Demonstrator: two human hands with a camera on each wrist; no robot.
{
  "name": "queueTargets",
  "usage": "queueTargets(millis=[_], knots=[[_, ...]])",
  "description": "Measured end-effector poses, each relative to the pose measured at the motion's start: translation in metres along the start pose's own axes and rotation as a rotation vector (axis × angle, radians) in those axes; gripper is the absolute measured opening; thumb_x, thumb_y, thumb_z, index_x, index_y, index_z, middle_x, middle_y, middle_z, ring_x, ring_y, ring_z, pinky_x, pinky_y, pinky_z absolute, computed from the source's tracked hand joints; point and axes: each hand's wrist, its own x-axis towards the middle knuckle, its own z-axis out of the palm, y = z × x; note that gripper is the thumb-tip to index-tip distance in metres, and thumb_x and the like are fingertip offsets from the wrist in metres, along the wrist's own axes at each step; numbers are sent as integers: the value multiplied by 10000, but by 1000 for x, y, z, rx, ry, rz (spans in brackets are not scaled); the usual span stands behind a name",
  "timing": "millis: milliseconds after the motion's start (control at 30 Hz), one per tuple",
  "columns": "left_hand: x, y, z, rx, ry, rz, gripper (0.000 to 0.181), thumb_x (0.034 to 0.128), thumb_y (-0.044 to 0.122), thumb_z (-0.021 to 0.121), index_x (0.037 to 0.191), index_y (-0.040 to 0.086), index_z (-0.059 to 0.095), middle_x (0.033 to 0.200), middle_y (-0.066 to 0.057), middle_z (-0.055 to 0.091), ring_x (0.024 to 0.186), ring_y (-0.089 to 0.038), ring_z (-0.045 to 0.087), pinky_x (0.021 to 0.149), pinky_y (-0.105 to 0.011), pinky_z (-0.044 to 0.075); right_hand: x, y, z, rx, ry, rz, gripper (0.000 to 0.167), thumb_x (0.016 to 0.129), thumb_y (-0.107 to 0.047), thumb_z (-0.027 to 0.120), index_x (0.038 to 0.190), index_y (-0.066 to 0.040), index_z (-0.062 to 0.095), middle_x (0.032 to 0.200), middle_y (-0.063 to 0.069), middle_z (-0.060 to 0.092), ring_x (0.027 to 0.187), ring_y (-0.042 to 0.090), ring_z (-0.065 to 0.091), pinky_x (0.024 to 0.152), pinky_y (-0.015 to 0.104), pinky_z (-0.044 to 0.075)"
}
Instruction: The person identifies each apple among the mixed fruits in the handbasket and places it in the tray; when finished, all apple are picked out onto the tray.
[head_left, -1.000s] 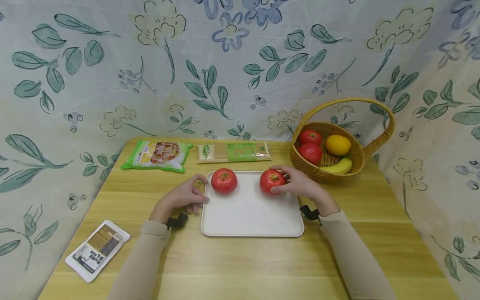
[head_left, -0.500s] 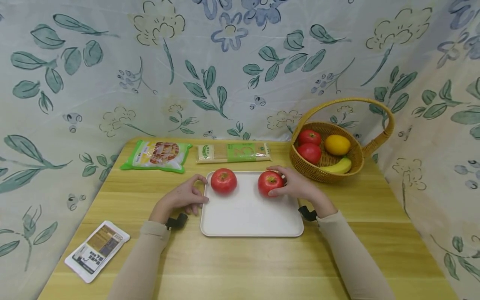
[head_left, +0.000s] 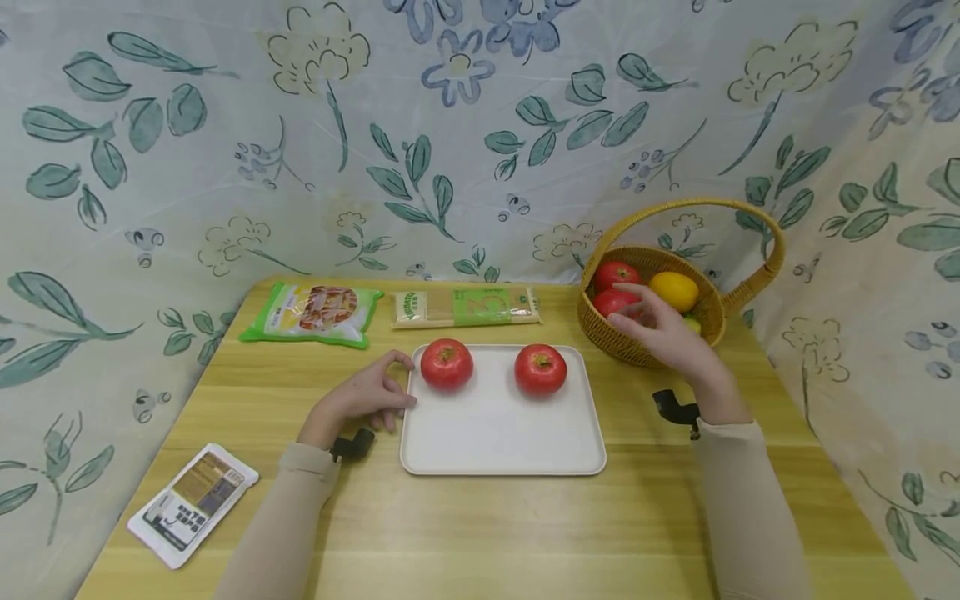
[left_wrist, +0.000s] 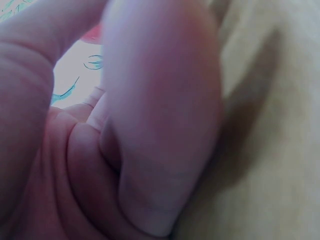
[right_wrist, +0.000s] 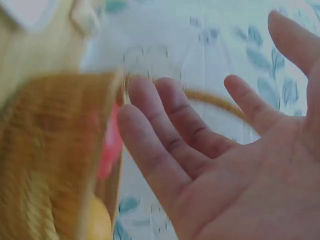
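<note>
My right hand (head_left: pixel 671 337) hovers over the front rim of the wicker basket (head_left: pixel 617 346), fingers spread and holding nothing. In the basket are two red apples (head_left: pixel 617 273), a yellow lemon-like fruit (head_left: pixel 674 292) and a banana (head_left: pixel 693 324), mostly hidden by the hand. The right wrist view shows the open palm (right_wrist: pixel 250 190) beside the basket wall (right_wrist: pixel 55 150). My left hand (head_left: pixel 360 392) is loosely bent, thumb and index fingertips at the left rim of the white tray (head_left: pixel 502 442). Two more apples, left (head_left: pixel 447 364) and right (head_left: pixel 541 369), sit on the tray.
Behind the tray lie a green-edged food bag (head_left: pixel 315 312) and a long pack of noodles (head_left: pixel 467 307). A white packet (head_left: pixel 193 504) is at the left front of the wooden table (head_left: pixel 480 542). A floral cloth (head_left: pixel 450 167) hangs behind.
My right hand has let go of the right apple on the tray and moved right to the basket. The left hand has stayed at the tray's edge.
</note>
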Motion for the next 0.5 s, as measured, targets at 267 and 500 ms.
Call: queueTargets(millis=[267, 500], knots=[[-1, -1, 0, 0, -1, 7, 663, 928, 284, 823, 1441, 208, 411, 783, -107, 723, 523, -186, 663, 495, -288, 548, 19, 38, -33, 2, 12, 135, 827, 1072, -591, 500, 1710, -211, 137, 1534, 324, 470, 1371, 479, 506, 1106, 623, 463], [-1, -1, 0, -4, -1, 8, 663, 927, 286, 824, 1441, 210, 412, 790, -105, 722, 525, -186, 664, 493, -285, 546, 40, 62, -39, 6, -50, 206, 930, 1060, -657, 452, 1714, -153, 24, 1662, 376, 277, 1435, 542, 441, 1194, 704, 365]])
